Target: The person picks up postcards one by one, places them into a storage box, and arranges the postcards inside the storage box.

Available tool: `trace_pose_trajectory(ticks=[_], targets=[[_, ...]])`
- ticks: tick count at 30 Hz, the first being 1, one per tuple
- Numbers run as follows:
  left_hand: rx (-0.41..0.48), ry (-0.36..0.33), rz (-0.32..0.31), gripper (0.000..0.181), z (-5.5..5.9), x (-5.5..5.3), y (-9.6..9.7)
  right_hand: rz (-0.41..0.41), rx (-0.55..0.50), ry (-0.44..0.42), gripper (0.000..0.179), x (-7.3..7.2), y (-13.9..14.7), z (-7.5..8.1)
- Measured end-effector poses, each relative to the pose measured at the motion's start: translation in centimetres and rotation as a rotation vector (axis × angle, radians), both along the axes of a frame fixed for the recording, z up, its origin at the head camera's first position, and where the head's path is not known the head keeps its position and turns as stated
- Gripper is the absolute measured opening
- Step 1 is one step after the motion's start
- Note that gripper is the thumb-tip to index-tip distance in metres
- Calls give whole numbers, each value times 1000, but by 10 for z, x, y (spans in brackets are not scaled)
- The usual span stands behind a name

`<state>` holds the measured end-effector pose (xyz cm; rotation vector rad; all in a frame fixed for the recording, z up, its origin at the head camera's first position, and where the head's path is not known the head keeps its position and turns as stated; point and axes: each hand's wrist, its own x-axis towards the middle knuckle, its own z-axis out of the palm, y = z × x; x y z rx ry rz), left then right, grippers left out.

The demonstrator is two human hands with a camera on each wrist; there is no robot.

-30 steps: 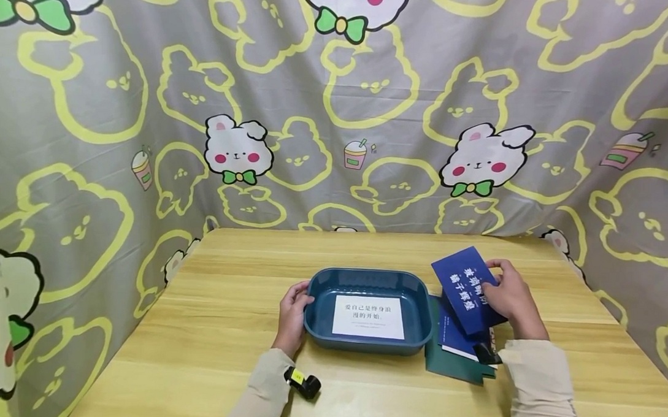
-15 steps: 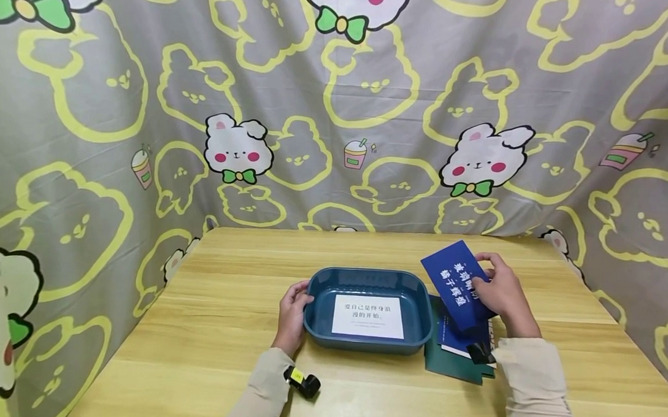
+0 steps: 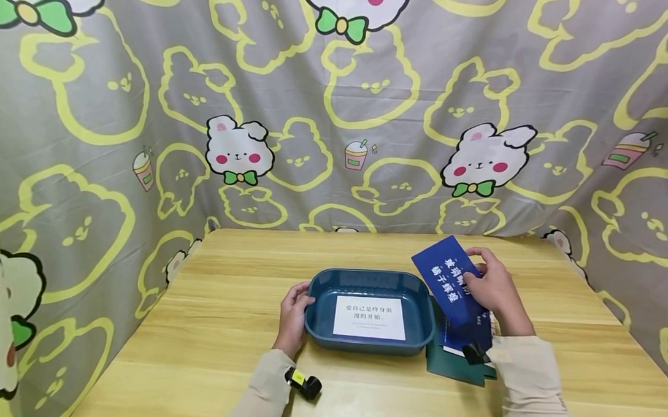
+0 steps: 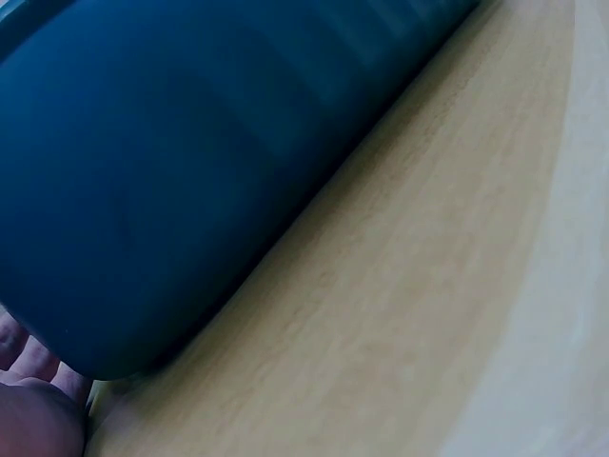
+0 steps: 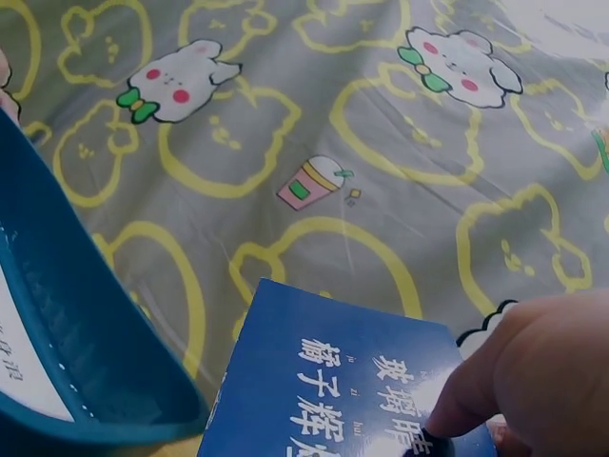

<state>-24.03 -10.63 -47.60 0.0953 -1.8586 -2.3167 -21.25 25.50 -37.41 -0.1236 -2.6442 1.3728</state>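
Right now your right hand (image 3: 497, 292) pinches a blue card (image 3: 445, 277), thumb on its printed face, fingers behind its edge. You have that card tilted just beyond the tray's right end, over the loose pile and not inside the tray. Your left hand (image 3: 292, 317) holds the left end of the tray (image 3: 366, 348), fingers bent against the outer wall, thumb at the rim.

Inside the tray, a white card (image 3: 368, 318) lies flat with its print up; a blue strip shows along its lower edge, so you cannot tell whether more lies beneath. Beside the tray's right end, a green sheet (image 3: 455, 368) rests on the wooden table (image 3: 232, 285), with other cards on top, partly hidden by your hand and the held card.

Judging by how things lie, at least one card is in; the held one and the pile remain outside.
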Motion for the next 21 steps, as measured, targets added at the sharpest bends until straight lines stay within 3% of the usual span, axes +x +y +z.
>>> trace_pose_trajectory(ticks=[21], targets=[[24, 23, -3, 38, 0, 1, 1, 75, 13, 32, 42, -8, -30, 2]])
